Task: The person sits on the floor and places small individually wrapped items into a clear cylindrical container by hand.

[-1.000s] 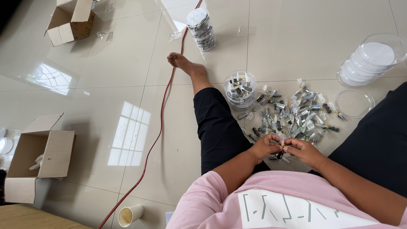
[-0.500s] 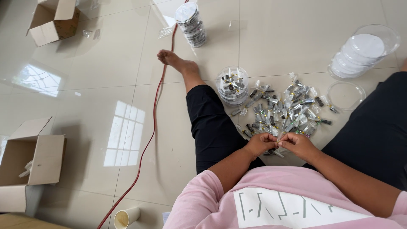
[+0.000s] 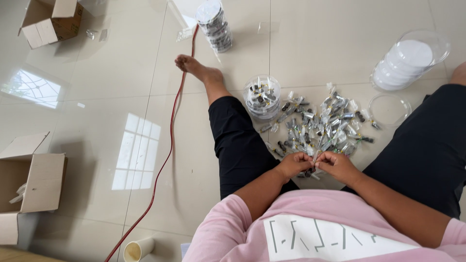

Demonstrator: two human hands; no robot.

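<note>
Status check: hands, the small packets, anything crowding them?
Left hand and right hand pinched together on one small clear packet. Packet pile on floor just ahead, open clear jar part-filled beside it. Nothing between hands and pile.

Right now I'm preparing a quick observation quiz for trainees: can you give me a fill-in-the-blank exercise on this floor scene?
1. The left hand and the right hand pinch one small clear packet just in front of the ____ shirt.
2. The cable that runs across the floor tiles is ____.
3. The pile of small packets lies between the person's ____.
4. The stack of white lids sits inside a clear ____.

Missing words: pink; red; legs; bag
</note>
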